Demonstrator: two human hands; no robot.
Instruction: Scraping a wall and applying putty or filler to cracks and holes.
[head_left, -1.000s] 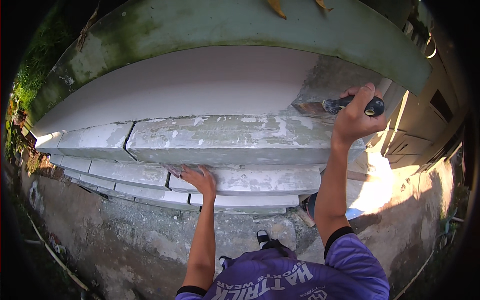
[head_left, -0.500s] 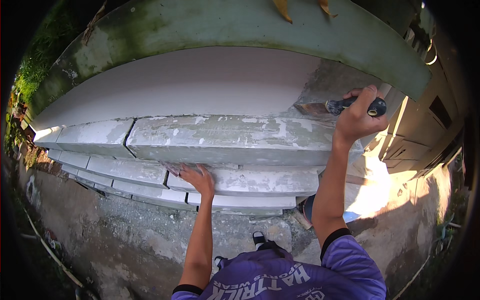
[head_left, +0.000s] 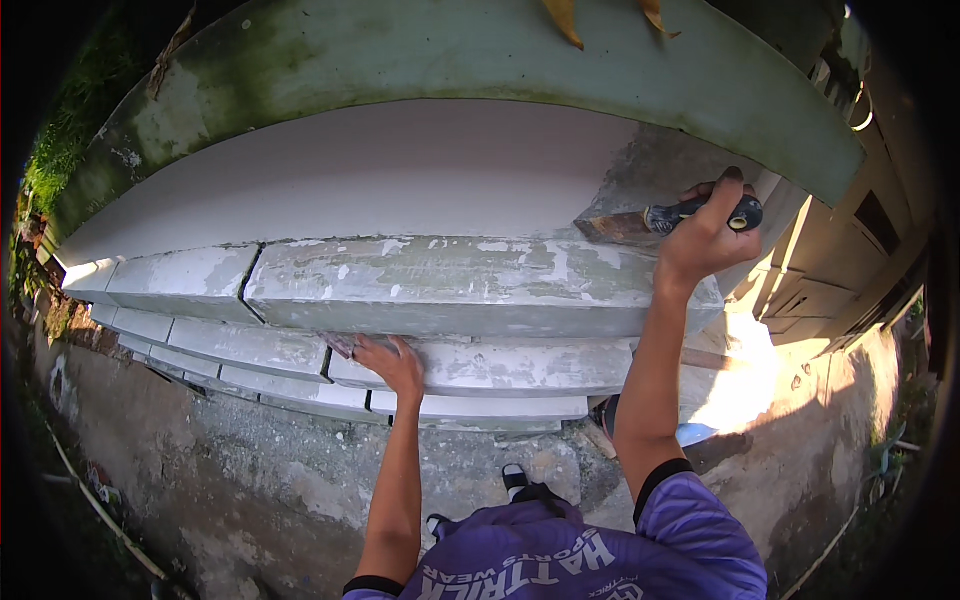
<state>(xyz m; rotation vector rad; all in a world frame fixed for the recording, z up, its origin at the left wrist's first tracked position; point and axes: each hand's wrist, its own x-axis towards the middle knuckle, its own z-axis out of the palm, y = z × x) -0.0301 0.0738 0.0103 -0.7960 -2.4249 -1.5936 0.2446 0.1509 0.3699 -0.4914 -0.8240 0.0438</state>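
Observation:
My right hand (head_left: 708, 235) is wrapped round the dark handle of a putty knife (head_left: 625, 228). Its brownish, stained blade lies against the lower part of the wall, at the edge between smooth white coating and a bare grey patch (head_left: 660, 170). Lower and to the left, my left hand (head_left: 392, 368) is at the ledge below the top one, thumb apart from the other fingers. A flat, putty-smeared piece (head_left: 341, 345) sticks out from its fingers; its full shape is hidden. The top ledge (head_left: 450, 270), grey with white flakes, runs between the two hands.
A greenish, mossy slab (head_left: 420, 60) curves over the white wall (head_left: 400, 165). More stepped ledges (head_left: 300, 385) with dark gaps lie below. Rough concrete floor (head_left: 270, 480) surrounds my feet. A blue object (head_left: 695, 433) stands near my right forearm, and a building wall (head_left: 850, 240) is at right.
The putty knife and my right hand have shifted slightly left and down along the wall's lower edge. My left hand stays at the lower ledge. The whole view has tilted a little.

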